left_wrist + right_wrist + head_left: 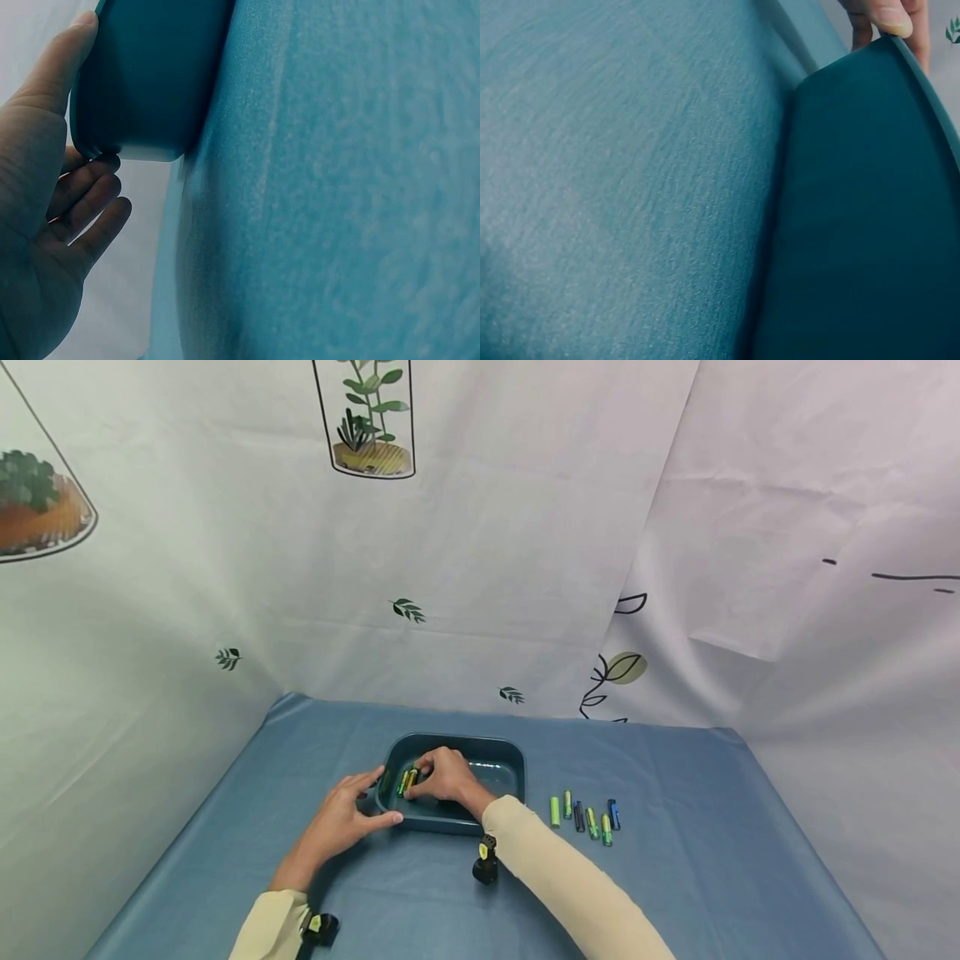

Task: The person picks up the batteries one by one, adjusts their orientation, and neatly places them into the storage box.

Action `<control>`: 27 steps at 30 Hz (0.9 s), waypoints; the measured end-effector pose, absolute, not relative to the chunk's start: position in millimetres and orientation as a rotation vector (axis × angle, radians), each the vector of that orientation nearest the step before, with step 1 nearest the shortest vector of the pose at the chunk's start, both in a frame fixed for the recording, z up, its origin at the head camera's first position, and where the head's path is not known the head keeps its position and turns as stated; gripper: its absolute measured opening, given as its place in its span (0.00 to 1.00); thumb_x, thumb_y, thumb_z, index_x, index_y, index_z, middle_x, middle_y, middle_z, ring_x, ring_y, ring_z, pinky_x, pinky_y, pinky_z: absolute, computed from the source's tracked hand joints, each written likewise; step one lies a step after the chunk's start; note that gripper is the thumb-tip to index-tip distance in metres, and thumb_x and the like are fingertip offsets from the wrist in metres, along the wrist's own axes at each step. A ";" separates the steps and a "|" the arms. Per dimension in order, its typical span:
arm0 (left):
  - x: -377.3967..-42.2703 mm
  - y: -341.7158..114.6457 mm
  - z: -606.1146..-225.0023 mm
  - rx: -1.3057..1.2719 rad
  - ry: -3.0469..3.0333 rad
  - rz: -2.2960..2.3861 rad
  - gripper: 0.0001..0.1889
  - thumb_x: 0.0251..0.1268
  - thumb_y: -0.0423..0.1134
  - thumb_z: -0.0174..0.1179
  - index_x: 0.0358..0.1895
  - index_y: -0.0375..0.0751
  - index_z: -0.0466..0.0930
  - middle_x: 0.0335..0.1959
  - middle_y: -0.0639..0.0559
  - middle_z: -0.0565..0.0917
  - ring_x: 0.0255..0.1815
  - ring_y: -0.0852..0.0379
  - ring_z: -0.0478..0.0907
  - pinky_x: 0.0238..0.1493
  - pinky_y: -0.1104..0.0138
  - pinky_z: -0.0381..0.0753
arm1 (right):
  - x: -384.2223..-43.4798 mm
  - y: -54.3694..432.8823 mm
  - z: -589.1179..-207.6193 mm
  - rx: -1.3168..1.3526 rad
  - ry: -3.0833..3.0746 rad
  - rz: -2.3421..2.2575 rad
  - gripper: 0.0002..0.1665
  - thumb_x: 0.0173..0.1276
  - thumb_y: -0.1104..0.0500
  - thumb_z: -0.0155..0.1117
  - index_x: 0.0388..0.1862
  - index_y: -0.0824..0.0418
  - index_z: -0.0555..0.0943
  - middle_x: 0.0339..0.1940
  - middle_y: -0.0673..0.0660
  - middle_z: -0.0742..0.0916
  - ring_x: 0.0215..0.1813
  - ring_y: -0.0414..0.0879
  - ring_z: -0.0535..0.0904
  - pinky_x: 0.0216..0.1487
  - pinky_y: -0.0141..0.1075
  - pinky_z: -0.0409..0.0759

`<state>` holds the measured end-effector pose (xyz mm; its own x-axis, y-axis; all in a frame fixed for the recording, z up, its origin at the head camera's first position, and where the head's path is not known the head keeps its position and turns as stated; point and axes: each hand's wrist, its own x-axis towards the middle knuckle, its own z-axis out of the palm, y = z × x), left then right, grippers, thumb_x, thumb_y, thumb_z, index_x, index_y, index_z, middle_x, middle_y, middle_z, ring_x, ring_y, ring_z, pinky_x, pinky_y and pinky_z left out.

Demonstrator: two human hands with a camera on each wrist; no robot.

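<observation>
A dark teal rectangular tray point(506, 750) stands on the blue cloth. My left hand point(345, 814) holds its near left corner, thumb on the rim and fingers along the left side; the left wrist view shows the thumb point(56, 64) at the edge. Inside the tray, my right hand point(448, 777) pinches a green-and-gold battery point(412, 781) between thumb and fingertips. Another such battery point(402, 782) lies beside it, near the tray's left end. The right wrist view shows the tray's outer wall point(862, 210) and part of the left hand, while the right fingers are hidden there.
Right of the tray several batteries lie loosely grouped: a plain lime one point(555, 812), green-and-yellow ones point(592, 823), a dark one point(579, 817) and a blue one point(614, 814). Blue cloth point(712, 860) covers the table. White printed curtains point(487, 543) hang behind and at both sides.
</observation>
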<state>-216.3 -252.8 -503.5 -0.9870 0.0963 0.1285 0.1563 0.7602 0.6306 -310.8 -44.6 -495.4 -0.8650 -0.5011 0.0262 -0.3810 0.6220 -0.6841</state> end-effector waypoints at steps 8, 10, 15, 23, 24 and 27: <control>-216.8 -251.4 -505.5 -0.200 -2.858 -1.039 0.52 0.52 0.63 0.76 0.76 0.38 0.67 0.69 0.32 0.73 0.57 0.38 0.80 0.52 0.45 0.82 | -307.9 -46.7 -499.3 -0.741 2.711 -1.004 0.30 0.54 0.47 0.85 0.54 0.57 0.89 0.45 0.50 0.90 0.46 0.42 0.85 0.48 0.36 0.84; -216.7 -251.1 -505.7 -0.194 -2.858 -1.041 0.52 0.52 0.63 0.76 0.77 0.39 0.67 0.70 0.32 0.73 0.57 0.38 0.79 0.52 0.44 0.82 | -307.9 -47.5 -500.1 -0.732 2.720 -0.994 0.31 0.53 0.46 0.85 0.54 0.57 0.89 0.44 0.50 0.90 0.45 0.41 0.85 0.47 0.36 0.84; -216.6 -251.2 -505.9 -0.190 -2.850 -1.043 0.51 0.52 0.61 0.77 0.76 0.38 0.67 0.69 0.32 0.74 0.57 0.38 0.79 0.52 0.45 0.82 | -308.0 -48.2 -501.0 -0.751 2.733 -0.972 0.31 0.53 0.45 0.85 0.54 0.58 0.89 0.41 0.48 0.88 0.40 0.38 0.83 0.42 0.32 0.83; -217.3 -252.0 -504.8 -0.196 -2.847 -1.036 0.51 0.52 0.61 0.77 0.76 0.37 0.67 0.69 0.32 0.74 0.56 0.39 0.79 0.52 0.45 0.82 | -306.5 -36.3 -493.7 -0.791 2.689 -1.086 0.32 0.55 0.45 0.83 0.56 0.57 0.88 0.47 0.51 0.89 0.45 0.40 0.83 0.45 0.34 0.84; -217.0 -251.8 -504.9 -0.196 -2.847 -1.033 0.51 0.52 0.61 0.77 0.76 0.37 0.67 0.69 0.32 0.74 0.56 0.39 0.79 0.52 0.44 0.82 | -305.3 -33.6 -492.0 -0.797 2.690 -1.097 0.32 0.56 0.45 0.83 0.56 0.57 0.88 0.48 0.51 0.89 0.45 0.39 0.83 0.46 0.35 0.84; -214.8 -251.4 -506.0 -0.200 -2.851 -1.028 0.51 0.52 0.60 0.77 0.76 0.37 0.68 0.69 0.32 0.74 0.56 0.38 0.79 0.51 0.44 0.81 | -297.9 -23.5 -486.1 -0.825 2.693 -1.141 0.32 0.57 0.45 0.82 0.58 0.58 0.87 0.48 0.53 0.88 0.39 0.39 0.81 0.41 0.35 0.83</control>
<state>-214.8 -251.4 -506.0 -0.9859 0.0883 0.1425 0.1589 0.7627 0.6269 -297.9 -23.5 -486.1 -0.8476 -0.5186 0.1126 -0.4417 0.5718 -0.6914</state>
